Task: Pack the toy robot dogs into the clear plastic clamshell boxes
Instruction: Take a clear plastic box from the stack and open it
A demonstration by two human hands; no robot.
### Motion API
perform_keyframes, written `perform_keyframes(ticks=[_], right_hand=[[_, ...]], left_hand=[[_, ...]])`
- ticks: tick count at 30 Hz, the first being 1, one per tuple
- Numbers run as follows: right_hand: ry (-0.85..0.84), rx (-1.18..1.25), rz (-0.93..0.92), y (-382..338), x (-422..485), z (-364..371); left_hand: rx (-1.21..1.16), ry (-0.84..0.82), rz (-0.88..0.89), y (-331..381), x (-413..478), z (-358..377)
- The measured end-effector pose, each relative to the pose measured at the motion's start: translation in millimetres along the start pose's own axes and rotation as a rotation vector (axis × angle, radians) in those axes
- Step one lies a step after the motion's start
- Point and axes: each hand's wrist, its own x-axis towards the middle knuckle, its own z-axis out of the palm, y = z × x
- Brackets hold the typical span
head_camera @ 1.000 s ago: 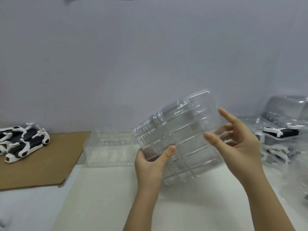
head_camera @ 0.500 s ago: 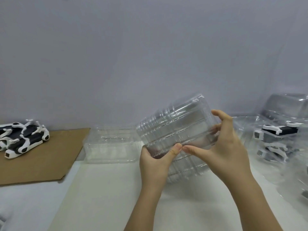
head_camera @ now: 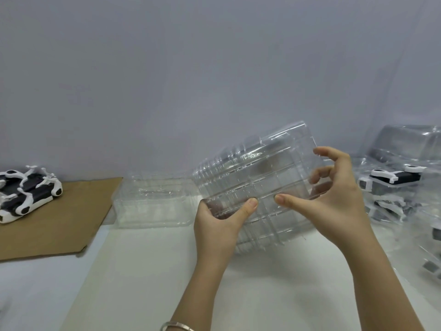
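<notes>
Right of the cardboard sheet (head_camera: pixel 55 211) bearing the toy robot dogs (head_camera: pixel 26 192), the left hand (head_camera: pixel 219 223) grips the tilted clamshell stack (head_camera: pixel 257 173) low while the right hand (head_camera: pixel 334 201) pinches its edge (best to peel off one shell slowly).

The toy robot dogs (head_camera: pixel 26 194) run off the left edge; the packed clamshell boxes (head_camera: pixel 403 185) off the right; the left hand (head_camera: pixel 216 228) hides its fingers, bar the thumb, behind the clamshell stack (head_camera: pixel 257 173).
</notes>
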Motion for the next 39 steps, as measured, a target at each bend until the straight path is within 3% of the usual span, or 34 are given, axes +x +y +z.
perform_keyframes(ticks=[6, 8, 14, 23, 39], right_hand=[[0.074, 0.084, 0.011, -0.6, 6.8, -30.2], [0.031, 0.057, 0.019, -0.7, 6.3, -36.2], [-0.068, -0.371, -0.081, -9.6, -7.9, 4.6], [-0.029, -0.039, -0.033, 5.1, -2.6, 9.3], [0.056, 0.058, -0.075, 5.3, 5.0, -18.3]], left_hand=[[-0.016, -0.011, -0.027, 0.1, -0.9, -3.4], [-0.037, -0.02, -0.031, -0.1, -0.8, -4.3], [-0.042, -0.043, -0.018, 0.2, -4.7, 4.1], [-0.024, -0.003, -0.018, 0.2, -1.8, 0.4], [-0.048, 0.008, -0.001, -2.2, 0.7, -3.4]])
